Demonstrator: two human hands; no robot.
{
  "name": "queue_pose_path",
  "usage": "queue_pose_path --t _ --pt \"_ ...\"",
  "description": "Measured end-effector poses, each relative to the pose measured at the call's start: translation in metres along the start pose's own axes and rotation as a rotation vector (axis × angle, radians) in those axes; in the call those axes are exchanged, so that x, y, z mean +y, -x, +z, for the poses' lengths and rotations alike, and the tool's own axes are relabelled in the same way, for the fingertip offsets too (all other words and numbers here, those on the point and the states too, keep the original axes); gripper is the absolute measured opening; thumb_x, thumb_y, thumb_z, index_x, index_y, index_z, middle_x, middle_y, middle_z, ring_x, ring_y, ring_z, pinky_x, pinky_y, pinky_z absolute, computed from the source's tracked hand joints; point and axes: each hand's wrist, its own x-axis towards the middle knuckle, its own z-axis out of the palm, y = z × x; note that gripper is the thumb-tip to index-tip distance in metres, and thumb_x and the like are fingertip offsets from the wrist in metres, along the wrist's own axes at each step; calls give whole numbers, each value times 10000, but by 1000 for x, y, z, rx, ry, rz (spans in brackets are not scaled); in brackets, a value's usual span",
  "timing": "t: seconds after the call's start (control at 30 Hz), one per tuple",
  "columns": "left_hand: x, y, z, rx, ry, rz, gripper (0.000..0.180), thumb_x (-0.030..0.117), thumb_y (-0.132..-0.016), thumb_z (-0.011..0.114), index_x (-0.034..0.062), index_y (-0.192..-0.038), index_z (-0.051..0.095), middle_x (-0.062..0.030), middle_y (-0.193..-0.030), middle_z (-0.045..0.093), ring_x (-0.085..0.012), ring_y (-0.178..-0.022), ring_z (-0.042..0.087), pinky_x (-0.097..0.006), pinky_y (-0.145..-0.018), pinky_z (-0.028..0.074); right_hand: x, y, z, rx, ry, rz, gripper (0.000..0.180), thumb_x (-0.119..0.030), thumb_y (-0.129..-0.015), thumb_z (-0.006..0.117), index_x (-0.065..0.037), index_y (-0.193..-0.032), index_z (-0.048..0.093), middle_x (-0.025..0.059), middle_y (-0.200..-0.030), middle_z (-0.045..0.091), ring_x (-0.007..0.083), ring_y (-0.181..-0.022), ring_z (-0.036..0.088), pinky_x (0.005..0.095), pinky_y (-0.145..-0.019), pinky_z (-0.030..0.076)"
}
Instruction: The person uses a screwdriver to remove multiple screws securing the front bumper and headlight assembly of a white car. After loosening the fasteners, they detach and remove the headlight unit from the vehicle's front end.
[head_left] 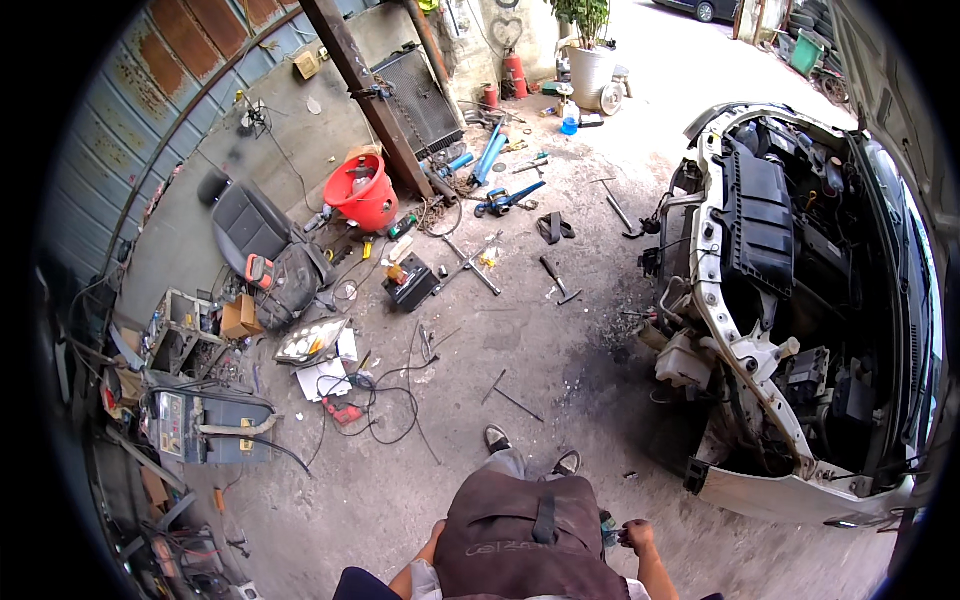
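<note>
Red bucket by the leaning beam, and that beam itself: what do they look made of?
The red bucket looks like plastic: even, saturated colour with a soft sheen. The beam looks like steel, dull brown and rust-stained, with straight hard edges; bare or painted, I cannot tell.

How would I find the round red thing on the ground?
Start at the rusty slanted beam leaning against the back wall. At its foot, just left, sits the red bucket, tipped on its side on the concrete. It is the only big bright red tub; the black car seat lies left of it.
</note>
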Motion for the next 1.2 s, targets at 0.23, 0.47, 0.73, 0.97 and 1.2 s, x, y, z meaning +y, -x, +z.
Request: queue_pose_path --t 0.23,0.47,0.73,0.97,1.2 --pt "57 -68 -72 31 304 -59 378 325 -805 637 -8 -967 712 -222 -955 696 -351 -954 670 -399 -826 519 -83 -34 55 -17 188 -249 233 -157 -885 526 43 -947 629 143 -731 652 225 -551 647 324 -468 514" --pt "170 -121 -156 -70 749 141 248 194 -920 568 -16 -1023 651 -91 -846 689 -160 -703 643 -293 -625 516 -201 48 123 -16 103 -378 245 -178 -936 504 26 -964 637 106 -729 660 179 -583 640 296 -520 505" --pt "125 -182 -145 -57 832 100 219 151 -891 600 -45 -985 630 -116 -829 679 -200 -675 636 -306 -602 511 -189 50 110 74 550 -236 292 -237 -891 524 1 -983 666 111 -783 699 177 -640 675 307 -554 530" --pt "50 -229 -155 -4 551 -333 170 22 -745 566 -57 -884 624 -133 -713 634 -220 -600 614 -335 -538 488 -271 60 80 183 295 -206 282 -237 -895 541 19 -930 655 93 -769 684 170 -657 664 309 -569 530" --pt "168 -257 -227 -22 749 -131 143 90 -769 611 -15 -866 602 -112 -741 650 -175 -588 594 -274 -482 415 -504 12 34 1080 416 -891 267 -229 -876 623 -11 -1030 621 187 -987 612 363 -944 579 438 -844 463"
